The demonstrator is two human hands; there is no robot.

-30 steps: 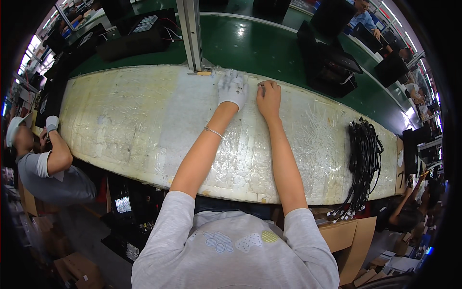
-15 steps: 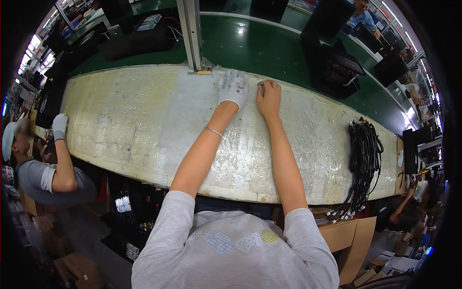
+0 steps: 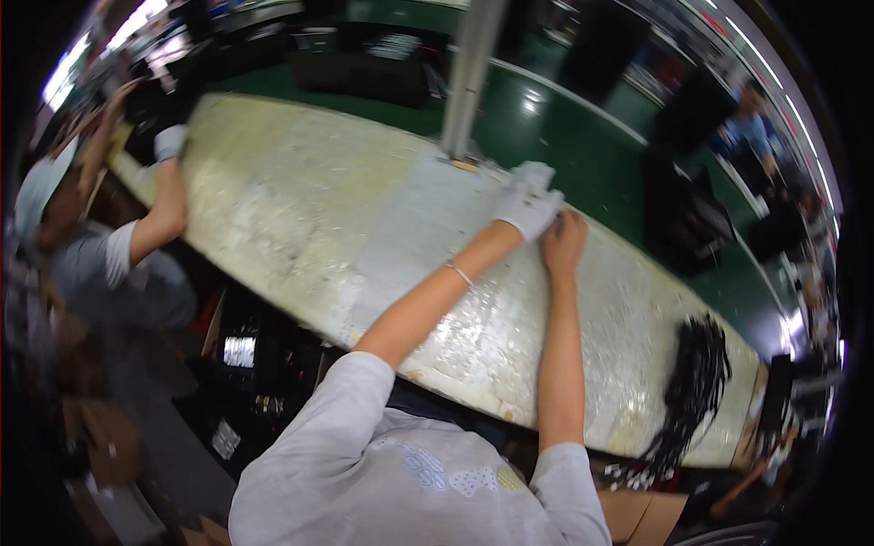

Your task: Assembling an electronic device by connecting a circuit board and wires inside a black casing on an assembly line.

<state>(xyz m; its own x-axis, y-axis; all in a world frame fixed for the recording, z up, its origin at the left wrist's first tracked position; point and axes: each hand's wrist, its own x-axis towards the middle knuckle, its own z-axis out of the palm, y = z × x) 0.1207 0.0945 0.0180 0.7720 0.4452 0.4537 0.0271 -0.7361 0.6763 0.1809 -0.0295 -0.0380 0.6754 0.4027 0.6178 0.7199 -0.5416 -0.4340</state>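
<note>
My left hand [image 3: 531, 202], in a white glove smudged grey, rests at the far edge of the plastic-covered bench [image 3: 364, 237]. Its fingers stretch forward, somewhat blurred, and I see nothing gripped in them. Close beside it on the right is my bare right hand [image 3: 565, 238], its fingers curled in. Something small and dark shows at those fingers, too blurred to name. A small tool with a yellow handle [image 3: 464, 166] lies by the foot of the metal post [image 3: 469, 82], left of my gloved hand.
A bundle of black cables [image 3: 689, 391] lies at the bench's right end. Beyond the far edge runs a green conveyor surface [image 3: 519, 118] carrying black cases [image 3: 364, 68]. A co-worker [image 3: 127, 246] handles a dark unit at the left. An open cardboard box [image 3: 642, 514] stands below right.
The view has tilted and turned, shifting the bench in the picture. My gloved left hand has come closer to my right hand. The co-worker at the left has raised an arm.
</note>
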